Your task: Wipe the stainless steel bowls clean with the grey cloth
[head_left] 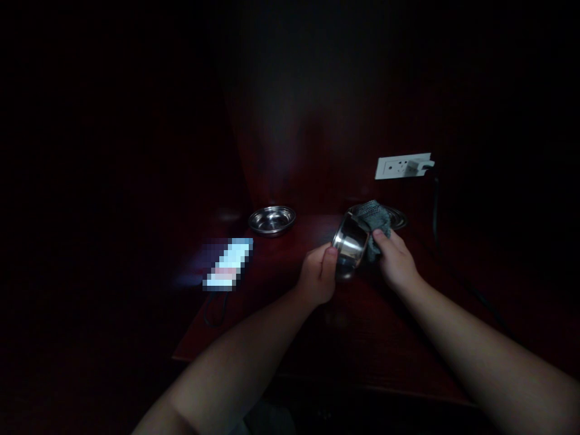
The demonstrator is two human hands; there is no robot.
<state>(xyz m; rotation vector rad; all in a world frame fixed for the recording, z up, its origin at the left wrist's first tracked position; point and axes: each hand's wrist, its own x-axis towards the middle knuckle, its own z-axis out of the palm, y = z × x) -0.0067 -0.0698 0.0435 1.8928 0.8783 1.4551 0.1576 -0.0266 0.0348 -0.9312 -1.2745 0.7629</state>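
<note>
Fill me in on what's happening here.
In dim light, the left hand grips a shiny metal bowl, tilted on its side, while the right hand holds a grey-green cloth against it. A shallow metal dish sits on the dark red table, with a lit, pixelated phone-like object nearer the left edge.

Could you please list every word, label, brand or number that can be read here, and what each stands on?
No text can be read.
Glowing rectangular phone-like device: screen pixelated, unreadable.
White rectangular wall socket plate: no legible marking.
Shiny round metal dish: none visible.
</note>
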